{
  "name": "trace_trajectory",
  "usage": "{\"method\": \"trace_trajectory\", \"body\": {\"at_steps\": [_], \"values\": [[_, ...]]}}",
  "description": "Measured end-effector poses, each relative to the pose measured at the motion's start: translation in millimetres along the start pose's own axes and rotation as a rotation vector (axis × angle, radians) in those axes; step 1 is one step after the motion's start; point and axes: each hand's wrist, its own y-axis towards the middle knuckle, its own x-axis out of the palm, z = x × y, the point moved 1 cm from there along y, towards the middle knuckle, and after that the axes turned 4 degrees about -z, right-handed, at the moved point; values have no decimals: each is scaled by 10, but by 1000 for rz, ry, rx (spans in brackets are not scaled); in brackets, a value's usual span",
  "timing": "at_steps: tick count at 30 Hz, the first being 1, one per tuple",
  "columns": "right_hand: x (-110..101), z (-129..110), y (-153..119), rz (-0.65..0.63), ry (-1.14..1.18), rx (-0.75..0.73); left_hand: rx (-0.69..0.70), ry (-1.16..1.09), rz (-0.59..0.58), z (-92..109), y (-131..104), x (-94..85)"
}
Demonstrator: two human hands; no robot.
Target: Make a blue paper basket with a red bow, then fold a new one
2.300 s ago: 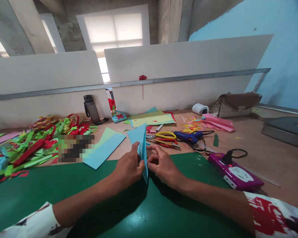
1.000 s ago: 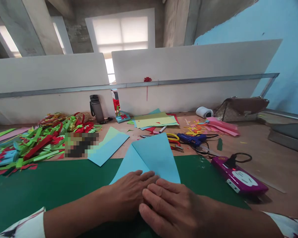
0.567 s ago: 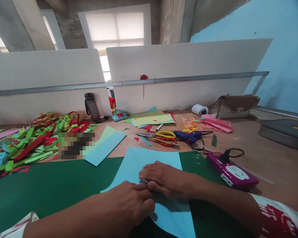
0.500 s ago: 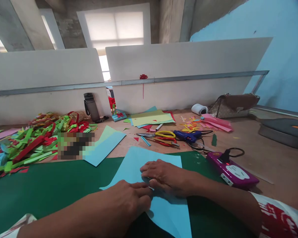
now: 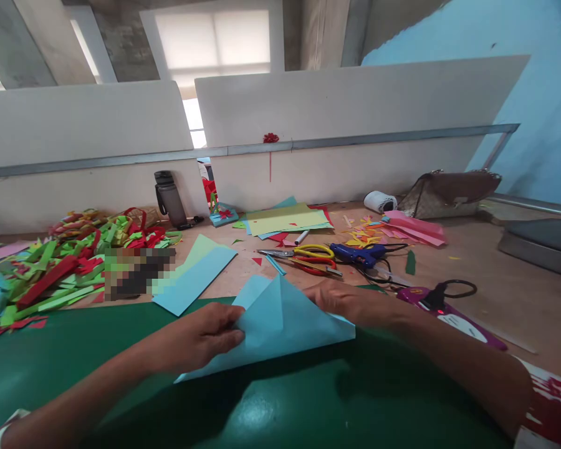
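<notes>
A light blue paper sheet (image 5: 285,324) is lifted over the green mat (image 5: 262,405), bent up to a peak in its middle with its long lower edge toward me. My left hand (image 5: 210,333) pinches its left side between thumb and fingers. At the upper right side, my right hand (image 5: 334,296) grips the same sheet, its fingertips partly hidden behind the paper. Just beyond lie scissors with yellow handles (image 5: 314,251) and a pair with red handles (image 5: 315,267). A blue glue gun (image 5: 359,254) rests to their right.
Coloured paper strips (image 5: 75,268) pile up at the left. Folded blue paper (image 5: 196,280), a dark bottle (image 5: 169,199) and yellow sheets (image 5: 285,220) stand or lie farther back. A purple power strip (image 5: 453,318) is beside my right forearm, with a bag (image 5: 449,194) behind.
The blue sheet has gone from lying flat to being raised and bent. My hands have moved apart, the left one leftward and the right one up and rightward.
</notes>
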Motion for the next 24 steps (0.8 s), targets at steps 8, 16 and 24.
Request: {"method": "trace_trajectory", "body": {"at_steps": [8, 16, 24], "values": [[50, 101, 12, -104, 186, 29, -12, 75, 45, 73, -6, 123], [-68, 179, -44, -74, 249, 17, -14, -178, -61, -184, -194, -235], [-117, 100, -91, -47, 304, -62, 123, -184, -43, -337, -206, -180]]}}
